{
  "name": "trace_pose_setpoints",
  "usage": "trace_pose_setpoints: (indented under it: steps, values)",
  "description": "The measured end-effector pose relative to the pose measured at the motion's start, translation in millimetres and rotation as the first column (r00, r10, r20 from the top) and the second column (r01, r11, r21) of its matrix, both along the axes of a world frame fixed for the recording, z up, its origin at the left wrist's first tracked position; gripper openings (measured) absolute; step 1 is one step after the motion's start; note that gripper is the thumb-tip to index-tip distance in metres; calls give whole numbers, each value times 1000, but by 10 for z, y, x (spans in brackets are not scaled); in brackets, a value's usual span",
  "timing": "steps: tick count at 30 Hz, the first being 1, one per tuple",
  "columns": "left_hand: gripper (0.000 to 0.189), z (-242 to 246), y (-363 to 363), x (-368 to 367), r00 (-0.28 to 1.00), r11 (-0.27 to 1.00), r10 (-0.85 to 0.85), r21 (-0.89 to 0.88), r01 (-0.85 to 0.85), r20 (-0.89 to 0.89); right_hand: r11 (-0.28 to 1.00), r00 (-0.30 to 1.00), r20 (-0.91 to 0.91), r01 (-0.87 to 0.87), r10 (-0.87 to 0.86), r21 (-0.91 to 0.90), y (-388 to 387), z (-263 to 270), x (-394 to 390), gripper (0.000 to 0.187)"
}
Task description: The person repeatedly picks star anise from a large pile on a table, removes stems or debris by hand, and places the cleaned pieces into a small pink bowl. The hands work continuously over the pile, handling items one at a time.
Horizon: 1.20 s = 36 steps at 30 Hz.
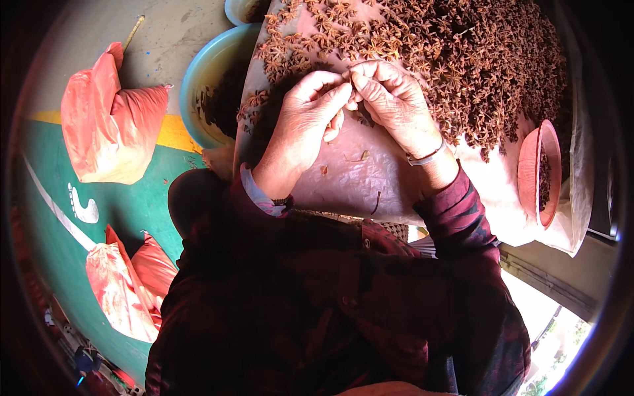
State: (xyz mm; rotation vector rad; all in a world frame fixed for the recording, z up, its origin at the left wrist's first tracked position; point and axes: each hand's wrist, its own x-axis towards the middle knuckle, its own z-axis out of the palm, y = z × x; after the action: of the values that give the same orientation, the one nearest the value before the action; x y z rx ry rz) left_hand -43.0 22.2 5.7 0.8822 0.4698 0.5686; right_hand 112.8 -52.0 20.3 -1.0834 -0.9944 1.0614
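Note:
My left hand (304,119) and my right hand (403,106) meet at the fingertips over the near part of a sheet-covered table (342,183). Pinched between them is a small brown piece (352,92), seemingly star anise and mostly hidden by the fingers. Just beyond the hands, dried star anise (455,74) lies spread on the sheet, loose at the left and thickly heaped to the right. A few stray bits, among them a thin dark stem (376,202), lie on the sheet nearer my body.
A pink plastic basket (529,173) with dark pieces inside stands tilted at the table's right. Left of the table is a blue-rimmed basin (190,84) holding dark material, with another basin (233,11) behind it. Red sacks (116,126) rest on the green floor (129,198).

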Motion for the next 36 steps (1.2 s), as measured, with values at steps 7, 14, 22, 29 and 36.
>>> trace_pose_setpoints:
  steps: [7,14,22,29,36]
  values:
    - [12,-34,32,6,995,998,38,-44,-34,94,978,928,307,191,-209,87,78,136,-143,5]
    - [13,-37,29,-14,959,998,-44,-41,58,280,986,905,-390,155,-168,-66,-116,241,-348,5]
    - [16,109,35,-144,863,935,-103,-247,253,495,970,947,-209,233,-243,-69,-303,244,-309,10]
    - [35,162,354,-250,930,932,355,-107,-345,96,943,747,580,-209,324,-258,-604,310,-187,21]
    - [26,156,339,-231,959,956,281,-107,-275,45,998,-288,956,42,51,-41,1,54,-153,18]
